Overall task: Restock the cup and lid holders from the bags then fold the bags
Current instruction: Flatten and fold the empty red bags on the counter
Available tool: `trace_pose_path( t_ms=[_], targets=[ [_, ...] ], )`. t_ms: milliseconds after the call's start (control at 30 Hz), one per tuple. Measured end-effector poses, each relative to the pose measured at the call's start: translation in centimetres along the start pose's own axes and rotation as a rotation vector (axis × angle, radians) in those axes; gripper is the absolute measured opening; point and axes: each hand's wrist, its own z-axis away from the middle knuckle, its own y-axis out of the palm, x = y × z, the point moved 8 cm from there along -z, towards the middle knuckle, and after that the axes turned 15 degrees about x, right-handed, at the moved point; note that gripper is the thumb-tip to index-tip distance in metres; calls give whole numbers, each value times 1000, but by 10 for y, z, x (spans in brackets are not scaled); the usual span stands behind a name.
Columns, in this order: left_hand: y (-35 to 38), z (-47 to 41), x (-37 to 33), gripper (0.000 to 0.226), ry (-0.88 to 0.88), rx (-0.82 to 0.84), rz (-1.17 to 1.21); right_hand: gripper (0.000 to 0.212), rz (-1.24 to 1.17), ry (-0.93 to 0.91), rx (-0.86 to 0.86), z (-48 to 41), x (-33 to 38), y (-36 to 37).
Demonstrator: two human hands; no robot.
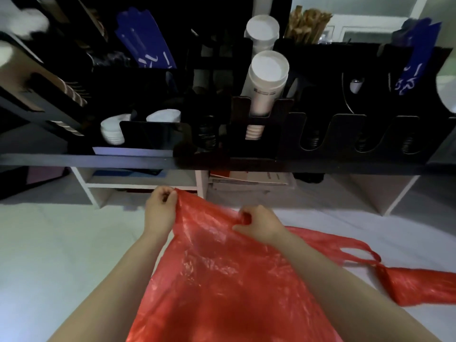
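Observation:
A red plastic bag hangs stretched in front of me above the white surface. My left hand pinches its upper left corner, and my right hand grips the upper edge further right. A second red bag lies flat on the surface at the right, its handle loop spread out. On the black shelf stands the black cup and lid holder. Two stacks of white cups lean in its middle slot. White lids sit in the left compartment.
The black shelf edge runs across the view. White shelf legs and papers sit beneath it. Blue packets and brown stirrers stand in the back of the organiser. The white surface spreads to the left.

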Motion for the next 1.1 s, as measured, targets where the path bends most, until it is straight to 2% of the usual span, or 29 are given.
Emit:
trace_pose_path(
  t_ms=[100,233,333,433,667,867,1000,1100],
  targets=[
    [-18,0,16,21,-71,-130,-28,15,0,-23,33,1,-12,1],
    [-22,8,32,18,-100,-183,-127,14,-8,-12,97,2,-32,6],
    [-20,12,37,13,-64,-173,-268,13,26,24,178,3,-55,19],
    [-25,10,50,13,-65,-152,-394,21,86,86,236,10,-85,29],
    [-27,0,77,13,-100,-67,-583,29,157,168,207,20,-136,18],
    [-28,-16,96,12,-173,-65,-548,30,191,257,171,27,-177,7],
    [-24,-25,101,18,-186,-52,-561,39,370,316,50,23,-181,-15],
    [-22,-30,104,19,-208,-56,-548,41,422,399,70,22,-188,-22]
  ],
)
